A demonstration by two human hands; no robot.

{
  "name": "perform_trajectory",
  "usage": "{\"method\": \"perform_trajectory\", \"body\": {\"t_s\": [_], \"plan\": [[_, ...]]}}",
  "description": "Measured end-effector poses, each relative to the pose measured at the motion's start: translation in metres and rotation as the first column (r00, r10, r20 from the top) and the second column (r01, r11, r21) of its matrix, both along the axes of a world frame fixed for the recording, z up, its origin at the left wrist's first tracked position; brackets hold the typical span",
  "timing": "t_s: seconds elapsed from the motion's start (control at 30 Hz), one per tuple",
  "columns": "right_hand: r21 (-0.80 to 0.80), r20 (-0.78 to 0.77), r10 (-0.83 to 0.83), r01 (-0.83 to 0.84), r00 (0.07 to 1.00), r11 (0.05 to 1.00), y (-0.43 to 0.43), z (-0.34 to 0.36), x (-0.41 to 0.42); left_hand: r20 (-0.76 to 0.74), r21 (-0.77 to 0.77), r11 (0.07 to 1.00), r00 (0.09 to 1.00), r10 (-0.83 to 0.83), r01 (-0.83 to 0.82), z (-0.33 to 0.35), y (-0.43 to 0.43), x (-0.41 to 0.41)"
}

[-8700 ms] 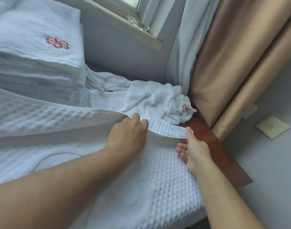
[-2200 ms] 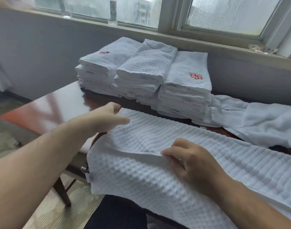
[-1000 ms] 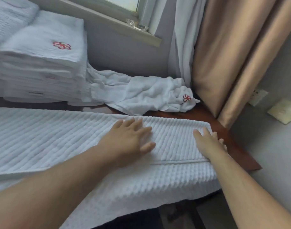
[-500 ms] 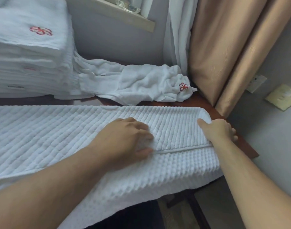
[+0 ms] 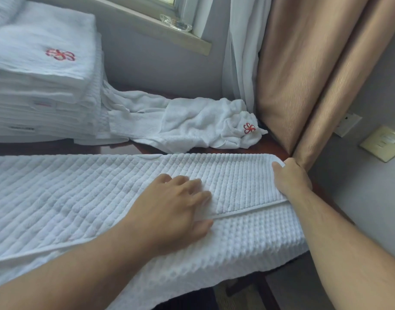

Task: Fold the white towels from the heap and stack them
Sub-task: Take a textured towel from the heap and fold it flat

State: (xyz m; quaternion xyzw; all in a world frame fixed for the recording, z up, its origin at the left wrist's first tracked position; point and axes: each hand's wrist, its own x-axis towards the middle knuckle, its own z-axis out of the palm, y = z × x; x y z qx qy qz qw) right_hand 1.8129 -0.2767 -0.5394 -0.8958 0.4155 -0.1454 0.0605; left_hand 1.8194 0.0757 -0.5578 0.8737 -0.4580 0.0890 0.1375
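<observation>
From the head view, the waffle towel (image 5: pixel 80 198) lies folded lengthwise across the desk (image 5: pixel 273 142). The left hand (image 5: pixel 176 209) reaches forward and lies palm-down on its upper layer, fingers straight and slightly spread. The right hand (image 5: pixel 291 180) grips the towel's right end, fingers curled round its edge. Behind lie the folded stack (image 5: pixel 42 70) and the loose heap (image 5: pixel 192 124).

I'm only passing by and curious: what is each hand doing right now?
Left hand: open, pressing flat on the towel.
Right hand: closed, gripping the towel's end.
</observation>
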Motion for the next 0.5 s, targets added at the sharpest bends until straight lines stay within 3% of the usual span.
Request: {"method": "perform_trajectory", "body": {"t_s": [0.1,0.17,0.23,0.33,0.4,0.5], "plan": [[-0.030,-0.013,-0.058,0.057,0.998,0.998,0.003,0.000,0.002,-0.021,-0.003,1.000,1.000,-0.016,0.016,-0.002,0.000,0.002],[-0.151,-0.008,-0.091,0.088,0.996,0.985,0.010,0.005,0.003,-0.033,-0.003,1.000,0.999,-0.024,0.024,-0.004,0.000,0.003],[-0.227,0.027,-0.014,0.020,1.000,0.974,0.021,0.008,0.005,-0.046,-0.007,1.000,0.999,-0.029,0.029,-0.006,0.001,0.005],[-0.010,-0.127,0.156,-0.159,0.980,0.987,0.043,0.000,0.006,-0.067,0.008,0.999,0.997,-0.033,0.034,-0.009,0.000,0.008],[0.153,-0.283,0.204,-0.166,0.937,0.974,0.051,-0.010,0.005,-0.084,0.027,0.999,0.996,-0.037,0.039,-0.011,-0.002,0.012],[0.197,-0.232,0.263,-0.219,0.936,0.955,0.055,-0.006,-0.002,-0.111,0.061,0.997,0.993,-0.032,0.039,-0.011,-0.003,0.016]]}}
